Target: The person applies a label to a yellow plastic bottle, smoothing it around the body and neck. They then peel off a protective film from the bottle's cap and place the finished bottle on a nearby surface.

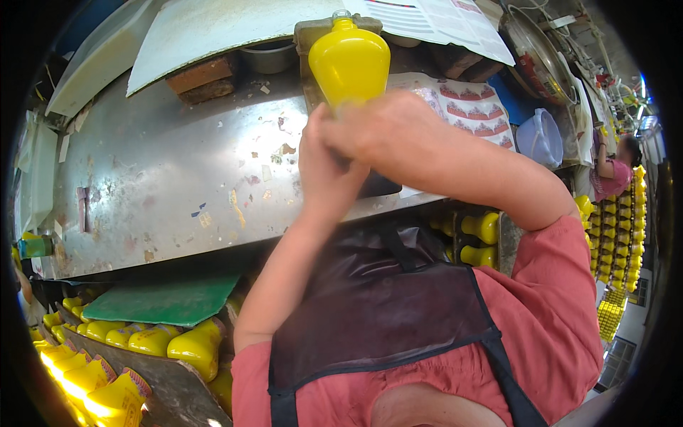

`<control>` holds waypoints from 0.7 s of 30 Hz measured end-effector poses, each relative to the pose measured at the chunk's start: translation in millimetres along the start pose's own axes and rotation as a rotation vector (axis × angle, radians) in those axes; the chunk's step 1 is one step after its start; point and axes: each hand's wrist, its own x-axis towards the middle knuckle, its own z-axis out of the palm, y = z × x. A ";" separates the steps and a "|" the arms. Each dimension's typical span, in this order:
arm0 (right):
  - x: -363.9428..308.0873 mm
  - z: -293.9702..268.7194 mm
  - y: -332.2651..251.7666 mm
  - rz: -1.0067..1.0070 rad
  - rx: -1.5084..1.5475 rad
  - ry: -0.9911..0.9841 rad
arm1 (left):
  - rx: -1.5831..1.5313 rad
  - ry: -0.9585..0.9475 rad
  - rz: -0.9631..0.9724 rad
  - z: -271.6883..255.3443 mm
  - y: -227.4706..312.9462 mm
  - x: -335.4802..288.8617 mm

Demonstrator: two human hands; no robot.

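Note:
A glossy yellow bottle (349, 60) with a rounded, flared body lies in a worn brown rest (309, 35), its clear-tipped neck pointing away from me. Both hands meet at its near end. My left hand (324, 167) is closed at the bottle's lower left side, its fingers partly covered by the other hand. Crossing over from the right, my right hand (388, 132) presses near the bottle's lower end; its curled fingers are smeared by motion. The near end of the bottle is hidden under my hands. Beside it lies a printed sheet of red labels (473, 110).
The metal table (163, 178) bears paper scraps. A brick (203, 77) props a white board (206, 32). A lavender bucket (541, 139) stands right. Yellow bottles (196, 349) fill trays below left, under a green board (163, 299). Another person (615, 171) is far right near stacked bottles.

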 end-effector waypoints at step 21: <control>-79.7 52.3 -22.5 0.875 0.549 0.372 | -0.305 -0.099 -0.253 -6.4 -3.9 -0.5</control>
